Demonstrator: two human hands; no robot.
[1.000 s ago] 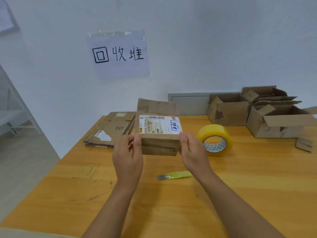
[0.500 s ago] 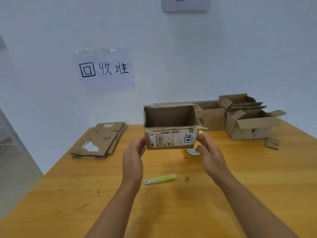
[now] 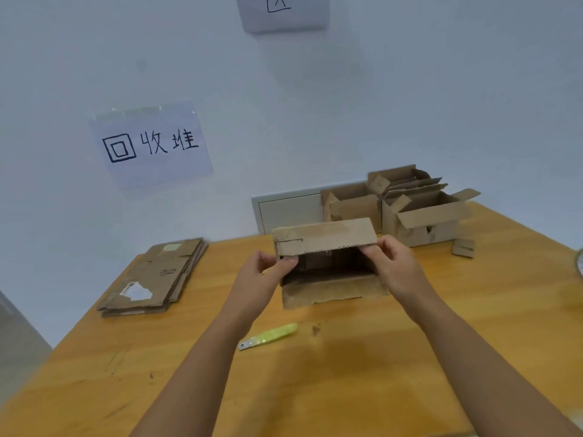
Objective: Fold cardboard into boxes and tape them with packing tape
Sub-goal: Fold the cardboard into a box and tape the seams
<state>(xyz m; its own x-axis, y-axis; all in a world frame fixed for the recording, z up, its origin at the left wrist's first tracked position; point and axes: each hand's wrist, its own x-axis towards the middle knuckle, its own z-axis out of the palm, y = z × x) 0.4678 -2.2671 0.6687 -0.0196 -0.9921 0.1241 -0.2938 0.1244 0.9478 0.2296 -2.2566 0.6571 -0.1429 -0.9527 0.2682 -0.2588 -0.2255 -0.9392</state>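
Observation:
I hold a small brown cardboard box (image 3: pixel 325 238) above the wooden table (image 3: pixel 347 389), its open side turned toward me. One long flap sticks out on top and another hangs at the bottom. My left hand (image 3: pixel 262 275) grips the box's left edge, thumb on the near corner. My right hand (image 3: pixel 394 266) pinches the right end of the top flap. The tape roll is hidden behind the box.
A stack of flattened cardboard (image 3: pixel 157 275) lies at the left of the table. Several opened boxes (image 3: pixel 416 212) stand at the back right by the wall. A yellow-green utility knife (image 3: pixel 271 335) lies in front of me. Paper signs (image 3: pixel 151 143) hang on the wall.
The flat cardboard was opened into a box shape and turned over, so the labelled face no longer shows and the opening faces me. The camera view tilted upward.

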